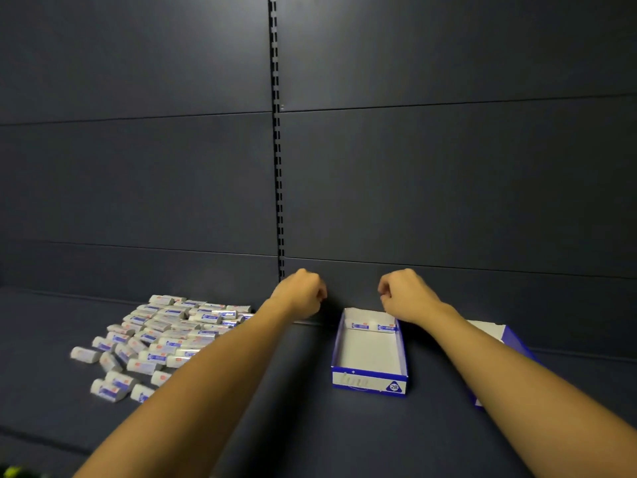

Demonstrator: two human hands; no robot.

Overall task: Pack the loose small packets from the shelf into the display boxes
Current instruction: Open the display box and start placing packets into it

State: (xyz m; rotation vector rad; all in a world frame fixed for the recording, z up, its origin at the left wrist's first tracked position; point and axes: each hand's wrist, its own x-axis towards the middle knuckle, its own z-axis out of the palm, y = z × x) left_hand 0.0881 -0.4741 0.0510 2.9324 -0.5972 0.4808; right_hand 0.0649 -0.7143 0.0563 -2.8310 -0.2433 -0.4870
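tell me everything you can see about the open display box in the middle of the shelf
The display box is an open-topped tray, seemingly cardboard: blue outside, white inside, with a white front panel bearing faint lettering and a blue badge reading 28. It sits flat on the dark shelf, its far end near the back panel. Two small packets lie against its far wall; the remaining floor is bare. The right hand hovers over its far end, apparently not touching it.

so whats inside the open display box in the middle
The display box holds two small packets lined up against its back wall; the rest of its white floor is bare. The right hand covers part of its far right corner.
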